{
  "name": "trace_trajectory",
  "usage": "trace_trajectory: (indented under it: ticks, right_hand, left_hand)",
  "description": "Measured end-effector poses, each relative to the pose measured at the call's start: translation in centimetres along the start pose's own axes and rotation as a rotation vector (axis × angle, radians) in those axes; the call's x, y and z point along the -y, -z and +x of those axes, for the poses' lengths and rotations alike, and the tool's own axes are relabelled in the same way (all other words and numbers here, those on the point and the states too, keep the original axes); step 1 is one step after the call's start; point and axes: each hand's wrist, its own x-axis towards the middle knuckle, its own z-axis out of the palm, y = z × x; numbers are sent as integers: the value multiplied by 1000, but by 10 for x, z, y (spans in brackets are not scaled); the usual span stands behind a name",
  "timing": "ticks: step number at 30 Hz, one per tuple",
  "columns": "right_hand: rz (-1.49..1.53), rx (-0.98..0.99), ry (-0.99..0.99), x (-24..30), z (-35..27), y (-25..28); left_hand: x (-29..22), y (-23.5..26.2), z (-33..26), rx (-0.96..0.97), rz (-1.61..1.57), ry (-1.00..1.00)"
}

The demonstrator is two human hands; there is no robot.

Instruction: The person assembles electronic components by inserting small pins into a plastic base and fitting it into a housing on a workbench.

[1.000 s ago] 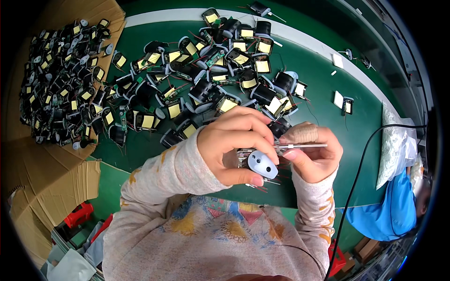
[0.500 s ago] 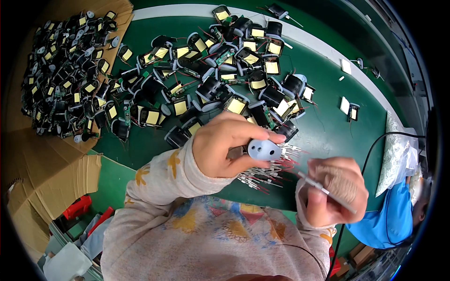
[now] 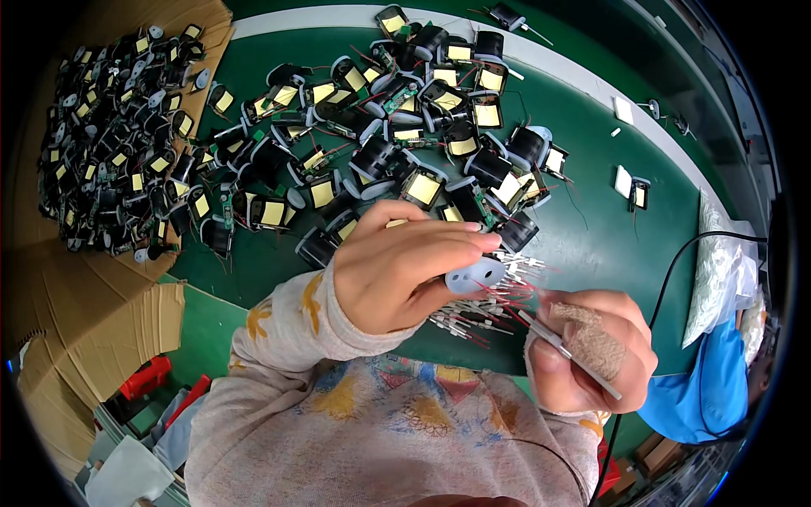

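Observation:
My left hand (image 3: 393, 270) is closed around a small part with a pale blue-grey oval end cap (image 3: 476, 275), which has round holes in its face. My fingers hide most of the part's body. To its right, my right hand (image 3: 591, 346) pinches a slim grey metal rod-like tool (image 3: 598, 377), its tip pointing up and left toward the cap. A thin red wire shows near that tip; whether the tool grips it I cannot tell. Beige tape wraps one finger of this hand. Under and beside the cap lies a bundle of red and white wire leads (image 3: 469, 319) with small white ends.
Many black housings (image 3: 372, 156) with yellow pads, green boards and wires cover the green table (image 3: 583, 270). More fill a cardboard box (image 3: 101, 296) at left. At right are a clear bag of white pieces (image 3: 714, 270), a black cable (image 3: 667, 275) and blue cloth (image 3: 697, 393).
My right hand and the tool have moved a little left, nearer the cap. My left hand has rolled so its back faces up more, and the cap has tilted.

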Motion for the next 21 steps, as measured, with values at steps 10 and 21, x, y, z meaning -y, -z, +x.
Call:
trace_trajectory:
  ticks: [10,21]
  right_hand:
    - [-29,-38,-24,3,0,-6]
    - [-121,-55,45,3,-1,-8]
  left_hand:
    - [-3,2,-1,-9,44,10]
    - [-8,2,-1,-23,286,-66]
